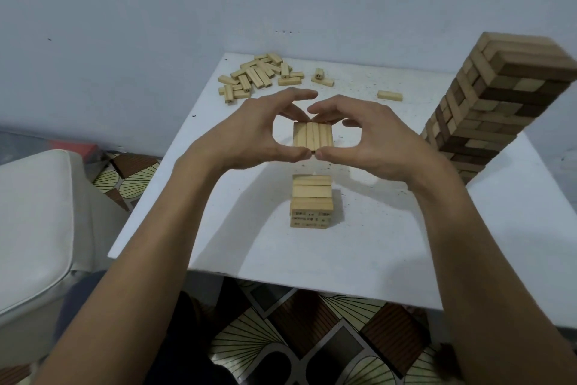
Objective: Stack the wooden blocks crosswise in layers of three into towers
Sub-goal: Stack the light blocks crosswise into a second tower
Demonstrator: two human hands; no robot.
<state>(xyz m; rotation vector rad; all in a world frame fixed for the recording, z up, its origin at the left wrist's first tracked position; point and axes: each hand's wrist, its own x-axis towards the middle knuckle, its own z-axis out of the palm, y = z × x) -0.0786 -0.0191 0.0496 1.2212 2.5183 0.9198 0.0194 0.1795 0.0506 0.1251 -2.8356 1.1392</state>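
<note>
Three blocks [313, 134] — long axes pointing away, pinched between left hand [249, 131] and right hand [374, 138]

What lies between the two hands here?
A row of three wooden blocks, lying side by side, pinched at both ends by the left hand and right hand. The head view shows it.

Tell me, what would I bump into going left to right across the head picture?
White seat → left hand → blocks → right hand → tower
</note>
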